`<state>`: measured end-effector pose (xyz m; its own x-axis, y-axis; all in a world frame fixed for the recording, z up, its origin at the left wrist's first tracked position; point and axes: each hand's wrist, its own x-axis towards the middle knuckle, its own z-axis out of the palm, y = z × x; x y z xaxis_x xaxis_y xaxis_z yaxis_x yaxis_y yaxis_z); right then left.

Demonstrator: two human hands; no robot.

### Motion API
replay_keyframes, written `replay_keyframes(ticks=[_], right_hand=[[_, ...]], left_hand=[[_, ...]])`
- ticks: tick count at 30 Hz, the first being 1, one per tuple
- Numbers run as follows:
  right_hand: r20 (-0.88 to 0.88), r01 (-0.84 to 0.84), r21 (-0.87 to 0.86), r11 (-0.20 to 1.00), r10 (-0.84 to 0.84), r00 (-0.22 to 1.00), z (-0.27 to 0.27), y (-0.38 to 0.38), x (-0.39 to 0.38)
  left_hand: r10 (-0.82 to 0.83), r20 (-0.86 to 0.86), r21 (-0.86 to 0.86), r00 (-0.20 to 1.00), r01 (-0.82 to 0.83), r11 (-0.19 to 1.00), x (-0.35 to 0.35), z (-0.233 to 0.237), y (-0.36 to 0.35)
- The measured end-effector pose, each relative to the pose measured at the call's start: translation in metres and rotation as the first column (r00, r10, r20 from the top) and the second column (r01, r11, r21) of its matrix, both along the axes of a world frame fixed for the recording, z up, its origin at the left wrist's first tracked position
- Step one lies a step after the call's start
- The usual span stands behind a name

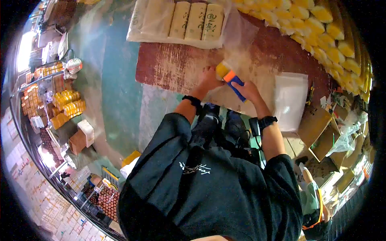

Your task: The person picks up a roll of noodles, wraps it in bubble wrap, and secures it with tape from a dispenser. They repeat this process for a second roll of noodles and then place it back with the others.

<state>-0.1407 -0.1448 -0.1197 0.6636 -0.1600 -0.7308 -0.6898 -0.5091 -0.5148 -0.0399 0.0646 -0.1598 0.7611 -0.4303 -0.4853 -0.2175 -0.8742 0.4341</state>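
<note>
My right hand (248, 90) is closed round the blue handle of a blue and orange tool (234, 83), held at a slant over a worn red-brown board (161, 64). A yellow part (221, 70) shows at the tool's far end, beside my left hand (210, 78). My left hand is low over the board, its fingers blurred, so their grip cannot be made out. Beyond both hands, several pale wrapped bundles with green writing (195, 21) lie side by side in clear plastic.
A white sheet or bag (290, 98) lies at the board's right. Opened cardboard boxes (315, 130) stand beyond it, near another person (313, 201). Yellow-ended bundles (317, 30) are stacked at the upper right. Shelves with yellow packs (66, 104) stand at the left.
</note>
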Motion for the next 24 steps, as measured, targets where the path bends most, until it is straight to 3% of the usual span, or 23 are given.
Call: replay_keyframes(ticks=[3, 6, 8, 11, 14, 19, 23, 24], right_hand=[[-0.036, -0.025, -0.023, 0.999, 0.025, 0.999, -0.007, 0.004, 0.001], [-0.008, -0.026, -0.014, 1.0, 0.025, 1.0, -0.01, 0.0, -0.006], [0.043, -0.008, 0.002, 1.0, 0.008, 0.999, -0.025, -0.001, -0.017], [-0.071, 0.002, 0.02, 1.0, 0.0, 0.997, -0.013, -0.014, -0.03], [-0.072, -0.012, -0.104, 0.995, 0.005, 0.997, -0.009, -0.011, -0.032], [-0.117, -0.055, -0.119, 0.991, 0.041, 0.992, -0.002, -0.006, -0.007], [-0.265, -0.067, -0.199, 0.978, 0.012, 0.964, -0.012, -0.002, -0.006], [-0.298, -0.082, -0.299, 0.951, -0.011, 0.955, -0.018, 0.005, -0.005]], left_hand=[[-0.072, 0.101, 0.016, 0.992, 0.07, 0.997, -0.016, 0.039, -0.017], [-0.064, 0.133, -0.114, 0.989, 0.08, 0.99, -0.019, 0.013, -0.006], [-0.064, 0.092, -0.04, 0.994, 0.068, 0.997, -0.014, 0.011, -0.009], [-0.059, 0.028, 0.009, 0.998, 0.059, 0.998, -0.01, 0.018, -0.009], [-0.052, 0.018, 0.014, 0.998, 0.052, 0.999, -0.01, 0.025, -0.013], [-0.02, 0.061, 0.018, 0.998, 0.019, 1.0, -0.018, 0.005, -0.021], [0.092, 0.055, 0.008, 0.994, -0.092, 0.996, -0.037, 0.011, -0.041], [0.101, 0.072, 0.018, 0.992, -0.103, 0.995, -0.039, 0.013, -0.047]])
